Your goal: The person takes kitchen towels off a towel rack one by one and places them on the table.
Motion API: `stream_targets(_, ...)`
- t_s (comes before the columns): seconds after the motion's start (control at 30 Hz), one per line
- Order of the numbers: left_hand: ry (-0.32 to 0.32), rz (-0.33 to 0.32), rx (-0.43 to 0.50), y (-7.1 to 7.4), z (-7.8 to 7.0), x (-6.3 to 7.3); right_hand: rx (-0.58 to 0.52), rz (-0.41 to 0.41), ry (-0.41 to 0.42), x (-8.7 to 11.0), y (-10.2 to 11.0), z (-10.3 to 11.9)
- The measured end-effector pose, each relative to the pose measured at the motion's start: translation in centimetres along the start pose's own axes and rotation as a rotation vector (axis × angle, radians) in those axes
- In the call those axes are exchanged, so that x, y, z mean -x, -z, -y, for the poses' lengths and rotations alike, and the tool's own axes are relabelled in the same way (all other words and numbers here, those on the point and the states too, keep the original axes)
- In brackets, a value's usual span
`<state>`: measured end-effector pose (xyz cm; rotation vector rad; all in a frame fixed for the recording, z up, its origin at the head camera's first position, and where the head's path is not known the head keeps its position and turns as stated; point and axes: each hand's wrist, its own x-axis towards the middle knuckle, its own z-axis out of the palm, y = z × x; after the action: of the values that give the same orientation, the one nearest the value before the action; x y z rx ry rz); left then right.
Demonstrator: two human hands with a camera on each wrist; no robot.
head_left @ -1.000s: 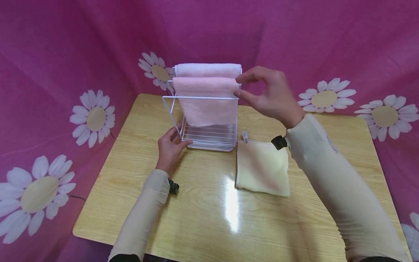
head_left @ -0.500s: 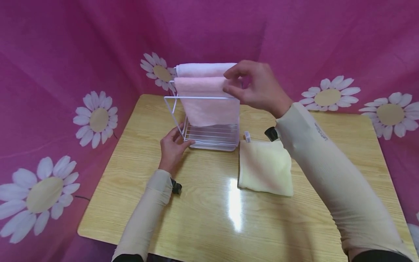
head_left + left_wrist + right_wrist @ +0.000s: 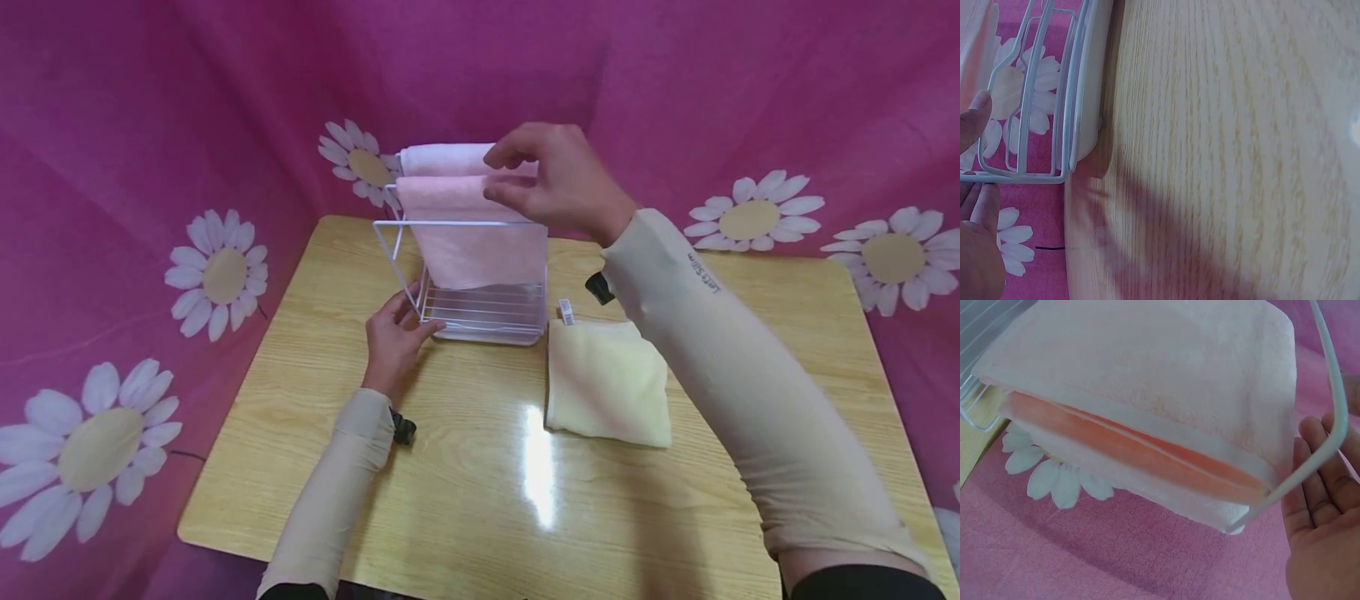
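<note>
A small white wire rack (image 3: pixel 465 223) stands on the table with a tray under it. Over its bars hang a pink towel (image 3: pixel 472 258) and, behind that, a paler towel (image 3: pixel 442 158), both folded. My left hand (image 3: pixel 392 343) grips the rack's lower left side; in the left wrist view its wire passes between thumb and fingers. Up at the towels' top edges, my right hand (image 3: pixel 558 179) overlaps them, thumb and forefinger bent and apart with nothing between. In the right wrist view the fingers (image 3: pixel 1322 481) lie relaxed past the rack's end wire.
A folded yellow towel (image 3: pixel 607 383) with a white tag (image 3: pixel 566 312) lies on the wooden table (image 3: pixel 465 483), right of the rack. Pink cloth (image 3: pixel 480 67) with big white flowers hangs behind and at the sides.
My right hand has moved left and slightly up, from the towels' right end to farther along their tops. My left hand stays on the rack, and the towels hang as before.
</note>
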<state>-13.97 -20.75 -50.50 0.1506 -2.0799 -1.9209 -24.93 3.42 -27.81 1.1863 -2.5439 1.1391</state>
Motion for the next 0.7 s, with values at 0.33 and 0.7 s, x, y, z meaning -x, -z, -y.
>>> stream_targets(0.33, -0.022, 0.006, 0.001, 0.1, -0.2, 0.2, 0.116, 0.140, -0.063, -1.6, -0.8, 0.5)
stream_targets(0.7, -0.016, 0.000, 0.037, 0.0, 0.0, 0.1, 0.181, 0.191, -0.100, -2.9, -1.6, 0.4)
